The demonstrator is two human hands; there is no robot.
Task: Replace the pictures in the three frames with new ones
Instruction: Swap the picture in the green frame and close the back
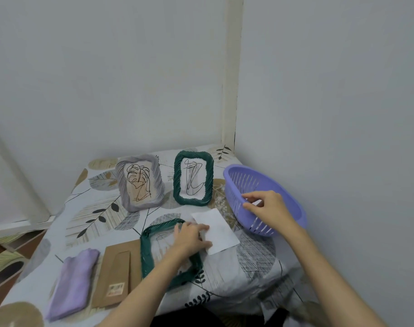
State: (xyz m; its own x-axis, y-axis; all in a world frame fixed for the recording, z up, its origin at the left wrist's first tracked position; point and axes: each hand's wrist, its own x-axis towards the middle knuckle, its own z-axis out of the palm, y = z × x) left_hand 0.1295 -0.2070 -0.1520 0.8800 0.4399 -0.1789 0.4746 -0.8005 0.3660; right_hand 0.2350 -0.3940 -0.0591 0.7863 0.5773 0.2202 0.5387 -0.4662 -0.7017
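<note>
Head view shows what worries me most: the white sheet (pixel 216 230) lies loose on the tablecloth (pixel 260 263), overlapping the right edge of the dark green frame (pixel 168 251) that lies flat and open near me, so a careless drag could crease it or slide it off line. My reach into the purple basket (pixel 267 199) at the right could also tip it, since it sits tilted on the cloth. My left hand (pixel 191 237) rests on the frame's opening with fingers fairly straight, fingertips pressing the sheet's near-left edge. My right hand (pixel 267 205) is at the basket rim, fingers curled; I cannot tell whether they pinch anything. The grey frame (pixel 140 182) and the upright green frame (pixel 193 178) stand far from me, each showing a line drawing. The brown backing board (pixel 120 274) lies left of the open frame, a lilac cloth (pixel 71 282) beyond it.
</note>
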